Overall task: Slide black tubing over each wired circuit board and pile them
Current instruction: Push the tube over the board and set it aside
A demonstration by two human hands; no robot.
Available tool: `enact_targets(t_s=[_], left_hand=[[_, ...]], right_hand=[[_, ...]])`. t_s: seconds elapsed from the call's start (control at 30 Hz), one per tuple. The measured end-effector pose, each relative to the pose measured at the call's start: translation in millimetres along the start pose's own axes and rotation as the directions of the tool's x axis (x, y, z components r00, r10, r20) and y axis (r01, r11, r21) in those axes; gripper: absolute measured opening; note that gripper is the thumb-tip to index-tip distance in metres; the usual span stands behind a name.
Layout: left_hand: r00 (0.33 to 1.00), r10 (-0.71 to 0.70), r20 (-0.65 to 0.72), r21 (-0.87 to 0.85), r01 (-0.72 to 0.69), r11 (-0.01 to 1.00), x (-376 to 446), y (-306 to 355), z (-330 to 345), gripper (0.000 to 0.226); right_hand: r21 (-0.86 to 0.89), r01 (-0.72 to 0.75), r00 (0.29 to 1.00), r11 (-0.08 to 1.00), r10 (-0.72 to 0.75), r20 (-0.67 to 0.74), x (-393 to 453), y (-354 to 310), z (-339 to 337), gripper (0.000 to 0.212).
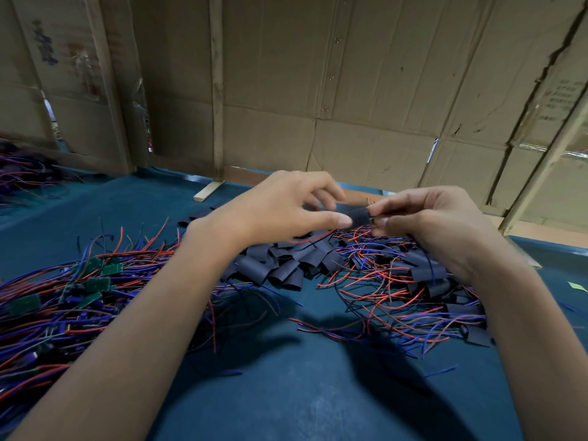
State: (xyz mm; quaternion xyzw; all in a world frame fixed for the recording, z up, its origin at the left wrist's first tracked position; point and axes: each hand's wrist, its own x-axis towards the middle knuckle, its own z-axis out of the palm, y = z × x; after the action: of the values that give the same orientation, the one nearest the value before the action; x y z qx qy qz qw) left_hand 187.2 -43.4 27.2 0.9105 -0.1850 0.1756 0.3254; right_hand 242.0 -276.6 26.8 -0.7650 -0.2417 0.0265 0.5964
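I see both hands raised together over the middle of the blue table (286,393), meeting above the heaps. My left hand (286,208) has its thumb stretched toward the right and its fingers curled over the top, pinching one end of a short piece of black tubing (358,215). My right hand (432,224) faces it with fingers bent inward, thumb and forefinger nipping the other end of the same piece; the fingertips of the two hands sit just beside each other. A thin red wire (313,237) trails down from under the left hand toward the heap below. Whether a board is already inside the held tubing I cannot tell, the fingers cover it. Directly beneath the hands lies a pile of loose black tubing pieces (280,268), flattened and curled. To the left of it spreads a tangle of red and blue wires with bare green circuit boards (95,281) among them. To the right, under and beside my right wrist, lies a second heap of sleeved boards (426,275), black tubing with red and blue leads sticking out. Cardboard walls (350,90) stand behind the table. A further bundle of wires (22,173) rests at the far left edge.
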Motion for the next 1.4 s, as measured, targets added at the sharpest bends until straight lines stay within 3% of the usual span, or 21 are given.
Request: enact_targets(t_s=[0.1,0.17,0.2,0.23,0.3,0.33,0.37,0.4,0.47,0.53,0.57,0.6,0.67,0.77,0.87,0.93,1.03,1.17,1.27,1.33,1.4], left_hand=[[0.941,-0.290,0.175,0.277,0.236,0.932,-2.9,-35.7,-12.4,0.021],[0.755,-0.534,0.381,0.469,0.340,0.815,-10.9,-61.1,-10.4,0.023],[0.664,-0.613,0.429,0.556,0.341,0.758,-15.0,-70.5,-6.2,0.027],[0.620,-0.658,0.427,0.608,0.341,0.717,-18.4,-77.0,-1.9,0.032],[0.656,-0.659,0.369,0.598,0.375,0.708,-20.1,-85.7,4.3,0.035],[0.687,-0.637,0.351,0.572,0.381,0.726,-19.4,-87.1,5.9,0.031],[0.707,-0.615,0.351,0.554,0.373,0.745,-18.0,-86.6,7.0,0.026],[0.720,-0.594,0.359,0.540,0.359,0.762,-16.4,-84.4,6.7,0.023],[0.758,-0.547,0.354,0.516,0.329,0.791,-13.2,-78.5,3.3,0.019],[0.836,-0.490,0.247,0.512,0.316,0.799,-9.4,-70.0,-5.3,0.014],[0.875,-0.454,0.171,0.519,0.311,0.796,-7.5,-65.4,-11.6,0.011],[0.901,-0.421,0.103,0.510,0.316,0.800,-5.5,-61.2,-19.8,0.015],[0.924,-0.381,0.034,0.397,0.337,0.854,-5.4,-53.5,-36.3,0.023],[0.952,-0.301,-0.064,0.215,0.307,0.927,-10.0,-41.5,-58.9,0.020],[0.944,-0.255,-0.208,0.097,0.279,0.955,-13.2,-33.5,-67.9,0.021],[0.938,-0.258,-0.231,0.009,0.267,0.964,-14.7,-30.0,-68.6,0.030],[0.934,-0.274,-0.228,-0.054,0.269,0.962,-16.5,-33.9,-70.3,0.025],[0.935,-0.263,-0.238,-0.034,0.263,0.964,-13.6,-42.5,-70.1,0.027],[0.946,-0.237,-0.219,-0.055,0.231,0.971,-9.8,-43.9,-66.5,0.030],[0.952,-0.217,-0.217,-0.089,0.202,0.975,-6.5,-40.9,-64.2,0.028],[0.954,-0.212,-0.214,-0.141,0.184,0.973,-3.2,-35.2,-61.5,0.025]], right_hand=[[-0.049,-0.054,0.995,0.997,0.049,-0.092,1.6,6.4,-28.9,0.034],[-0.183,-0.141,0.982,0.973,0.115,-0.148,-1.5,14.2,-54.7,0.037],[-0.300,-0.191,0.972,0.935,0.139,-0.187,-2.5,18.3,-65.7,0.036],[-0.434,-0.237,0.962,0.869,0.147,-0.230,-2.0,22.6,-73.8,0.034],[-0.611,-0.289,0.941,0.737,0.101,-0.324,-1.8,23.9,-73.8,0.034],[-0.595,-0.273,0.940,0.756,0.079,-0.331,-1.9,19.7,-67.1,0.034],[-0.485,-0.221,0.953,0.846,0.083,-0.290,-2.4,12.8,-57.0,0.034],[-0.314,-0.164,0.975,0.935,0.105,-0.196,-4.3,3.3,-42.8,0.035],[-0.073,-0.080,0.989,0.994,0.088,0.117,-12.9,-12.0,-6.1,0.038],[-0.138,-0.034,0.908,0.990,0.089,0.409,-23.8,-16.2,38.5,0.032],[-0.248,0.011,0.869,0.969,0.114,0.482,-28.2,-9.3,61.7,0.025],[-0.365,0.079,0.863,0.928,0.120,0.490,-31.2,-0.1,84.5,0.018],[-0.529,0.187,0.921,0.828,0.040,0.388,-34.6,20.8,124.5,0.025],[-0.520,0.223,0.960,0.825,-0.093,0.264,-39.7,35.6,164.6,0.039],[-0.581,0.290,0.934,0.761,-0.093,0.345,-39.8,45.4,185.1,0.029],[-0.595,0.304,0.926,0.744,-0.084,0.368,-37.3,44.5,178.7,0.022],[-0.672,0.296,0.910,0.679,0.014,0.415,-26.9,25.8,137.0,0.022],[-0.784,0.165,0.908,0.599,0.218,0.358,-18.6,-6.0,58.2,0.028],[-0.899,0.080,0.847,0.431,0.446,0.290,-19.9,-11.8,19.7,0.005],[-0.947,0.002,0.831,0.322,0.526,0.180,-21.1,-9.0,11.8,0.021],[-0.948,-0.004,0.855,0.319,0.492,0.162,-19.7,-5.1,17.5,0.033]])
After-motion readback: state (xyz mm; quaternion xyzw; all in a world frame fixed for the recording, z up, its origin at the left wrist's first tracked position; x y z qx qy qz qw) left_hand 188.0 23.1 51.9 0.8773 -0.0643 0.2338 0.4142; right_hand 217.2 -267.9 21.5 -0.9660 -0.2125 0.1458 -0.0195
